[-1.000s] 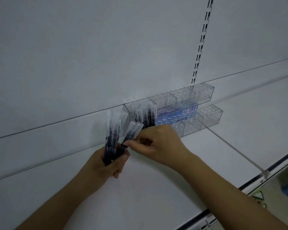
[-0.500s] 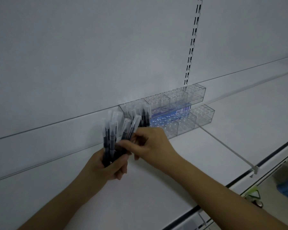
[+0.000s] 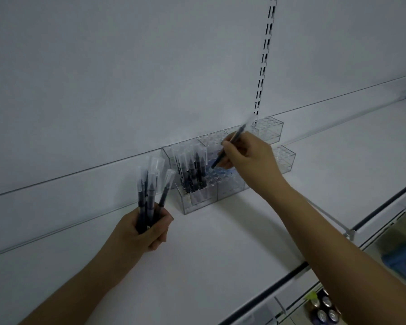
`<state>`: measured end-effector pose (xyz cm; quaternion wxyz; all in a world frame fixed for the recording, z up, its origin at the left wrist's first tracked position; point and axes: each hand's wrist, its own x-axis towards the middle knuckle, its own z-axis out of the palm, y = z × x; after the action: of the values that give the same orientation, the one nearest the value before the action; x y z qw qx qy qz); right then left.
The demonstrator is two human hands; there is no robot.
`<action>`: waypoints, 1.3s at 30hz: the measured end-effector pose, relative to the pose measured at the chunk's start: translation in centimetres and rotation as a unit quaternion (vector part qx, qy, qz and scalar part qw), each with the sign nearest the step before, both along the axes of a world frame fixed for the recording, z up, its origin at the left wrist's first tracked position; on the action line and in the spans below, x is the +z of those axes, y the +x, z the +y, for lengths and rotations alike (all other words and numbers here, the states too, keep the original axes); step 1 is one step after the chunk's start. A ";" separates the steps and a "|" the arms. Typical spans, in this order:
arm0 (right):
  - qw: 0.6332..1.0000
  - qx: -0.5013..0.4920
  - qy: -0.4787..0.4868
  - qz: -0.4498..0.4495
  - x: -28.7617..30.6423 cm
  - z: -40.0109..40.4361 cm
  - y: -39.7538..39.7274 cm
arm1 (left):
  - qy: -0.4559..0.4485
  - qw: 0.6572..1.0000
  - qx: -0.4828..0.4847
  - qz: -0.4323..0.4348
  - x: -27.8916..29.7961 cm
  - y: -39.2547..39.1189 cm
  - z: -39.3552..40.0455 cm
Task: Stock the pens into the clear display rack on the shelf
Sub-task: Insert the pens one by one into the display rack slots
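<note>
Since the earlier frames, the right hand had left the bundle and travelled up and right to the clear rack, carrying one pen away with it.

Head view: the right hand pinched that single pen between thumb and fingertips around mid-barrel, tilted, dark tip pointing down toward the rack's front row of holes, clear cap angled up and away. The left hand was curled around the lower ends of a bundle of pens, fanned upward, just left of the rack. More pens already stood upright in the rack's left end. The rack sat on the white shelf against the back panel, most holes still unfilled.

Each pen looked light, thin and rigid, with a smooth plastic barrel likely to slip. A mid-barrel pinch seemed best, leaving the tip free to find a hole. The rack looked light too, so a hard push might shift it.
</note>
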<state>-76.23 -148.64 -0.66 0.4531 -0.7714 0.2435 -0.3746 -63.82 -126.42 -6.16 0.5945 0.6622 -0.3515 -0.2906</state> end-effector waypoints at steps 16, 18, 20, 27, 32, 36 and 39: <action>0.917 0.039 -0.271 0.289 0.8 -0.4 3.0 | -0.001 1.000 -0.011 0.005 -0.4 0.3 -0.1; 0.922 0.035 -0.261 0.283 0.8 -0.3 3.1 | -0.001 1.000 -0.014 0.004 -0.5 0.3 0.0; 0.919 0.031 -0.269 0.285 0.7 -0.1 3.2 | -0.004 1.000 -0.016 0.008 -0.5 0.4 -0.1; 0.900 0.023 -0.302 0.315 0.7 0.0 3.0 | -0.008 1.000 -0.020 0.012 -0.7 0.5 -0.1; 0.921 0.007 -0.266 0.286 -0.2 0.3 2.1 | -0.012 1.000 -0.022 0.010 -0.9 0.7 0.0; 0.925 -0.020 -0.242 0.293 -1.4 -0.1 0.4 | -0.014 1.000 -0.019 0.008 -0.8 0.7 0.0; 0.934 -0.045 -0.252 0.248 -2.2 0.2 -0.7 | -0.011 1.000 -0.027 0.001 -0.7 0.6 0.0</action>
<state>-76.91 -148.40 -2.86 0.1514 -0.9169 0.2803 -0.2403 -63.20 -126.42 -6.89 0.5946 0.6454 -0.3714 -0.3033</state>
